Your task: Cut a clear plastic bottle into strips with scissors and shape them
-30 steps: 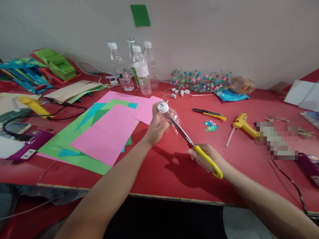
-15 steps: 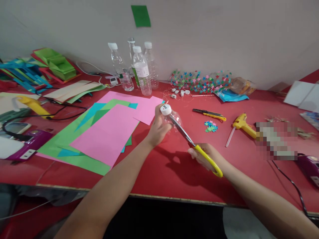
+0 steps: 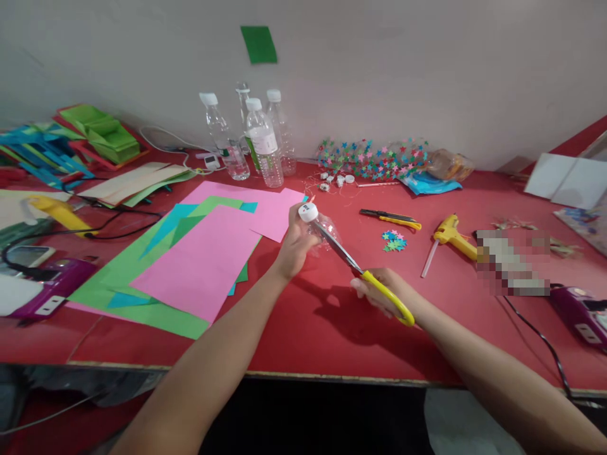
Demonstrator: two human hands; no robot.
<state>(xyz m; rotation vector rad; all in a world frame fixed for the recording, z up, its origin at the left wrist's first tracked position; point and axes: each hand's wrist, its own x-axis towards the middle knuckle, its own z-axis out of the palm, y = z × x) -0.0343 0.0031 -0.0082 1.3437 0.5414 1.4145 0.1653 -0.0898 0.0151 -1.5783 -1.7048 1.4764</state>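
Note:
My left hand (image 3: 294, 246) is closed around a clear plastic bottle top (image 3: 327, 229) with a white cap, held above the red table (image 3: 303, 341). In my right hand (image 3: 379, 292) are scissors (image 3: 386, 297) with yellow handles, my fingers wrapped through the grips. The scissor blades point up and left and lie against the clear plastic just below the cap. Whether they bite into it I cannot tell. Beyond my right hand lie small star cutouts (image 3: 394, 241) and a yellow box cutter (image 3: 391, 218).
Coloured paper sheets (image 3: 199, 259) spread over the left side. Several plastic bottles (image 3: 263, 148) stand by the wall, left of a star-covered clear bottle (image 3: 374, 158). A yellow glue gun (image 3: 453, 237) lies to the right, near a purple power strip (image 3: 579, 315).
The whole view has shifted slightly, so most things sit a little further left. Both hands keep their grip on the bottle top and scissors, with little change between them.

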